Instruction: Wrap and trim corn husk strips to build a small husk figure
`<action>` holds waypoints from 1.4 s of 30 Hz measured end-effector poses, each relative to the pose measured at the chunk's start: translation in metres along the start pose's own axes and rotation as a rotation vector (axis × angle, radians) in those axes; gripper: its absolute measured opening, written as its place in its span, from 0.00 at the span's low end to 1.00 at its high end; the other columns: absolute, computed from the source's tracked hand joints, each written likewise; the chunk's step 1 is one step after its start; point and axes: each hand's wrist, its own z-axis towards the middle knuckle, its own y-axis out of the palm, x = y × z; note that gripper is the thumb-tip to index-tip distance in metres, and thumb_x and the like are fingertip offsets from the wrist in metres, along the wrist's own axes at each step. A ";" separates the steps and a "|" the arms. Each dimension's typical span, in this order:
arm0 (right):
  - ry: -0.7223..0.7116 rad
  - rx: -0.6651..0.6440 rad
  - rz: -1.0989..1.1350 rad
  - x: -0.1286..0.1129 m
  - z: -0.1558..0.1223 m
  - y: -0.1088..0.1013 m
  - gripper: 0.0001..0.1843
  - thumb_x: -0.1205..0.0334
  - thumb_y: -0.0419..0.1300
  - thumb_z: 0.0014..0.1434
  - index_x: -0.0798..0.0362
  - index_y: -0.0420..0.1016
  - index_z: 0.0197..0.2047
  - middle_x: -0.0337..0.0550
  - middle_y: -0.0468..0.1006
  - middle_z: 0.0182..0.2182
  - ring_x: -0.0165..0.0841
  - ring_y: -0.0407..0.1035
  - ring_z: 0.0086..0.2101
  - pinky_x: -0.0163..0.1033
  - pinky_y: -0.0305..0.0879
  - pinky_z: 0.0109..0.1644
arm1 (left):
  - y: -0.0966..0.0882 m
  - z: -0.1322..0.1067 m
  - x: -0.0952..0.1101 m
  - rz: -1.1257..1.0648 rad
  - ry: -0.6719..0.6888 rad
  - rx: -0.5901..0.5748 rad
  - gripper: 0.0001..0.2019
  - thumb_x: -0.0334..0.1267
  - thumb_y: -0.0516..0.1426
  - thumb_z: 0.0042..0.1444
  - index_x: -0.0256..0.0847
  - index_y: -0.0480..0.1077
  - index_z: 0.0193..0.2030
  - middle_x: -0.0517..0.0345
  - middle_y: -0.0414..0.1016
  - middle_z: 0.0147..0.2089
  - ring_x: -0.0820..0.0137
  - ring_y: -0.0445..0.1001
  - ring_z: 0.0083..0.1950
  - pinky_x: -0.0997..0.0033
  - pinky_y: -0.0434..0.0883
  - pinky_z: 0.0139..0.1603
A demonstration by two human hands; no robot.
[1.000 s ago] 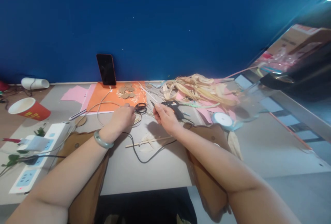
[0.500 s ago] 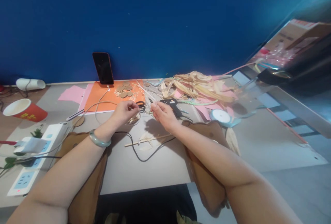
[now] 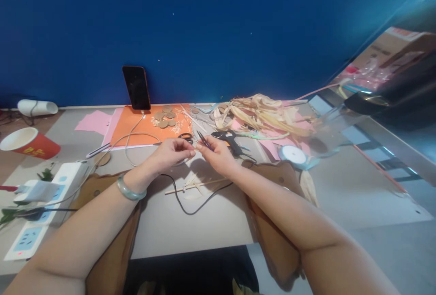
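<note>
My left hand [image 3: 173, 153], with a bracelet at the wrist, is closed in a pinch. Whatever lies between its fingertips is too small to make out. Its fingertips meet those of my right hand [image 3: 218, 153], which is closed round a slim dark pointed tool [image 3: 203, 139] that looks like tweezers, tips pointing away from me. Just beyond my hands lie black-handled scissors [image 3: 185, 137] and a black glue gun [image 3: 229, 138]. Below them on the table, a thin stick [image 3: 175, 190] lies with pale husk scraps [image 3: 195, 185] beside the black cable.
An orange sheet [image 3: 127, 129] bears several round brown discs [image 3: 163, 124]. A phone [image 3: 136, 88] leans on the blue wall. Dried husks [image 3: 265, 115] are heaped at back right, near a ribbon roll [image 3: 292, 154]. At left are a red paper cup [image 3: 42, 146] and a power strip [image 3: 32, 236].
My hands have come together until their fingertips meet; the left moved right and slightly down. More of the dark tool shows in my right hand.
</note>
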 end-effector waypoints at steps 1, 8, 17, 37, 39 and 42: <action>0.036 -0.019 0.068 0.001 0.000 0.000 0.16 0.50 0.60 0.56 0.54 0.64 0.29 0.31 0.58 0.20 0.24 0.51 0.22 0.31 0.51 0.26 | 0.000 -0.001 0.001 0.010 0.001 0.002 0.13 0.42 0.66 0.41 0.36 0.71 0.29 0.64 0.67 0.20 0.80 0.59 0.19 0.78 0.55 0.20; 0.086 -0.022 0.235 0.005 0.000 0.001 0.21 0.43 0.61 0.55 0.52 0.61 0.31 0.27 0.54 0.17 0.22 0.45 0.17 0.31 0.43 0.21 | 0.004 -0.004 0.000 -0.156 0.030 -0.025 0.13 0.41 0.67 0.43 0.36 0.70 0.29 0.64 0.68 0.21 0.81 0.61 0.19 0.79 0.56 0.20; -0.047 -0.024 -0.057 0.001 -0.008 0.005 0.26 0.38 0.47 0.63 0.52 0.61 0.28 0.32 0.59 0.18 0.25 0.53 0.21 0.33 0.50 0.25 | 0.009 -0.003 0.000 -0.388 0.007 0.029 0.14 0.39 0.68 0.42 0.36 0.68 0.28 0.61 0.72 0.22 0.76 0.71 0.23 0.78 0.69 0.26; -0.083 -0.047 -0.159 -0.001 -0.006 0.004 0.24 0.41 0.50 0.62 0.52 0.61 0.26 0.33 0.61 0.20 0.25 0.55 0.22 0.33 0.53 0.28 | 0.012 -0.007 0.001 -0.389 0.009 0.014 0.12 0.38 0.65 0.44 0.36 0.68 0.27 0.58 0.74 0.20 0.76 0.72 0.22 0.78 0.70 0.26; -0.076 -0.051 -0.153 -0.001 -0.006 0.004 0.24 0.41 0.50 0.62 0.52 0.61 0.26 0.33 0.62 0.19 0.25 0.55 0.22 0.33 0.53 0.28 | 0.012 -0.008 0.002 -0.387 0.008 0.008 0.11 0.38 0.65 0.44 0.36 0.68 0.28 0.58 0.74 0.20 0.76 0.71 0.22 0.78 0.70 0.26; -0.074 -0.051 -0.158 -0.001 -0.006 0.004 0.23 0.42 0.50 0.63 0.52 0.61 0.26 0.33 0.62 0.19 0.25 0.55 0.22 0.33 0.53 0.28 | 0.012 -0.008 0.002 -0.379 0.002 0.006 0.11 0.38 0.65 0.45 0.36 0.68 0.27 0.58 0.74 0.20 0.76 0.71 0.21 0.77 0.70 0.26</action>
